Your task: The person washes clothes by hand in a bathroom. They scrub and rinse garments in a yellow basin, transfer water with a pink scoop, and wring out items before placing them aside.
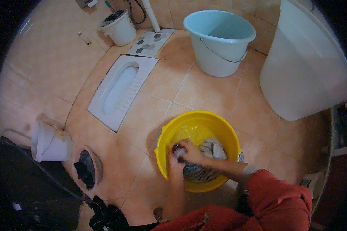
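A yellow plastic basin [230,127] stands on the floor in front of me, with some water in it. My left hand [175,160] and my right hand [193,152] meet over its left side. Bunched between them is a wet cloth [179,152], pale in the middle with a dark part; motion blur hides its shape. Beside my right hand lies a light grey cloth [213,147] in the basin. Below my right forearm is a dark striped cloth [198,173], partly covered by the arm.
A white squat toilet [118,89] is set in the tiled floor [208,92]. Around it stand a light blue bucket [219,55], a large white tub [300,72], a waste bin [123,31], a white pail [53,144] and a pinkish basin [97,167] holding dark cloth [85,169].
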`<state>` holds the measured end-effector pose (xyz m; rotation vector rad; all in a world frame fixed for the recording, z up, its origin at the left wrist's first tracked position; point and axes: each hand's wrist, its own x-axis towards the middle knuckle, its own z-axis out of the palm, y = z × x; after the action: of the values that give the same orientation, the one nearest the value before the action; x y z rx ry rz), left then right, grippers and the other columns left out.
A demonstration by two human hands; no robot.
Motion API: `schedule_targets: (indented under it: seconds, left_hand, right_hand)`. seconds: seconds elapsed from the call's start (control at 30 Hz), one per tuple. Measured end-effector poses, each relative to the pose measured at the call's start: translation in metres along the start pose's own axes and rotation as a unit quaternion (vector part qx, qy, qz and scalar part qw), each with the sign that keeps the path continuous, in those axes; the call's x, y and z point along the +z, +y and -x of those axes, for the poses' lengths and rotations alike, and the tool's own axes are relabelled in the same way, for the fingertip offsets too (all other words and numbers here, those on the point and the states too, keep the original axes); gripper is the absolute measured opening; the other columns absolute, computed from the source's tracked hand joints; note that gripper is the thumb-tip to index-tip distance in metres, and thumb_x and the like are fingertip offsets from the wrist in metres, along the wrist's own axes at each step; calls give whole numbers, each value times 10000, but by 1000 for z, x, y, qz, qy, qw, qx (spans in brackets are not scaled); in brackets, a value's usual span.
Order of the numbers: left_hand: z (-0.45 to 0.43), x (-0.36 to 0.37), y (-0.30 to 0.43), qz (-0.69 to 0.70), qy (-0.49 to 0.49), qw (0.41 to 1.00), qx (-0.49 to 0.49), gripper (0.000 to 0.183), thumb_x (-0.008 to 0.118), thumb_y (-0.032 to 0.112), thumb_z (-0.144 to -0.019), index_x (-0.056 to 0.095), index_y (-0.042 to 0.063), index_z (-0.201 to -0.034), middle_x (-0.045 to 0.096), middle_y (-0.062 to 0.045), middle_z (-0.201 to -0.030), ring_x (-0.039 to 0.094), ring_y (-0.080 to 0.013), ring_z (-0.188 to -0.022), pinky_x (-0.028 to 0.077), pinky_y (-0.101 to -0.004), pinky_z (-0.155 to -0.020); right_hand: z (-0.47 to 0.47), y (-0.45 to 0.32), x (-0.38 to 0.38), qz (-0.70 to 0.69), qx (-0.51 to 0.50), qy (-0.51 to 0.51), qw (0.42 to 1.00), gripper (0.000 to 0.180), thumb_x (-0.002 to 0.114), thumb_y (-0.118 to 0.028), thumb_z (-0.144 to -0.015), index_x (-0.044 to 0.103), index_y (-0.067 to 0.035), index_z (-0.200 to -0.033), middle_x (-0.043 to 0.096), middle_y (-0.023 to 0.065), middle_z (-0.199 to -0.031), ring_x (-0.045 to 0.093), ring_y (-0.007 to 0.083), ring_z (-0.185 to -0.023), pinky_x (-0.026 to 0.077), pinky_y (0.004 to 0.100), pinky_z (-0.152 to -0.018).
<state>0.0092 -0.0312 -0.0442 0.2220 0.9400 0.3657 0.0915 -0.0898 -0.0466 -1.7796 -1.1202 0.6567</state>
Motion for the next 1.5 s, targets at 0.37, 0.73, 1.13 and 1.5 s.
schedule_targets:
  seconds: [0.37,0.73,1.13,1.5]
  left_hand:
    - [1,-15,-22,-107,22,991,74,477,471,455,-840,480,80,-1136,544,-41,-1047,501,-208,-997,418,-312,-843]
    - [-38,-45,-35,-603,179,703,331,562,572,364,-792,449,-59,-1142,520,-188,-1115,508,-314,-994,386,-375,-871]
    - [-13,-32,-6,43,-103,988,104,422,485,349,-847,491,35,-1130,554,-97,-1053,543,-247,-927,446,-363,-809]
    - [-27,-24,-3,-168,70,972,146,356,499,294,-849,523,32,-1088,589,-103,-993,563,-238,-875,439,-328,-791]
  right_hand:
    - [-42,32,-15,214,-13,26,976,428,637,-348,-676,543,-101,-1012,559,157,-922,593,335,-746,477,438,-607]
    - [2,44,-26,441,-156,-70,881,419,502,-265,-752,463,-101,-1136,511,166,-1072,484,320,-1031,410,438,-831]
    - [29,-57,20,113,-54,-68,990,263,562,-154,-730,502,-108,-982,567,164,-890,573,355,-747,459,435,-624]
    - [-9,19,-39,310,-41,105,944,496,493,-374,-810,396,-106,-1216,401,240,-1163,453,398,-1017,383,496,-836]
